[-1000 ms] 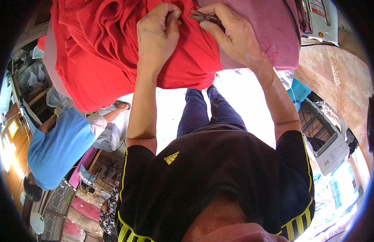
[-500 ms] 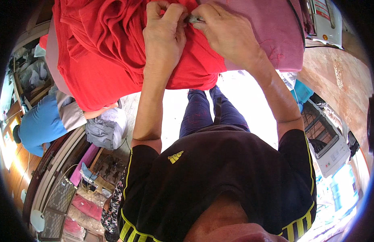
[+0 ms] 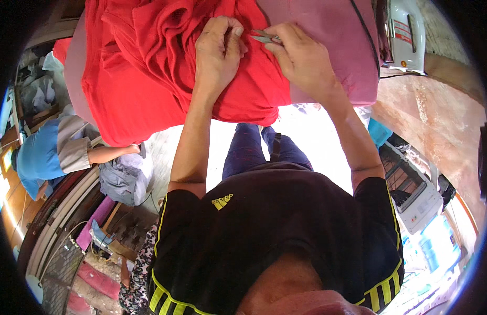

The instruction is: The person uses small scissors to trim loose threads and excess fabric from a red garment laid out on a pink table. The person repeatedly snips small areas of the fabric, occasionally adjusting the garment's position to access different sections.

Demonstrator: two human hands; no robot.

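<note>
Red cloth (image 3: 149, 79) heaped across pink padded bench (image 3: 332, 37), bunched in folds, spilling over near edge. Left hand (image 3: 218, 52) fingers curled shut, pinching a fold of the cloth; right hand (image 3: 301, 58) just beside it, closed on small metal snips (image 3: 263, 37), tips at the pinched fold.

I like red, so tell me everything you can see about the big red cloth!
The crumpled red fabric looks soft and matte, like knit cotton, bunched into deep folds. It lies heaped on a padded pink board, its lower edge hanging over the near side. The left hand presses and pinches a fold near the top. The right hand rests beside it, holding small metal snips at the cloth.
</note>
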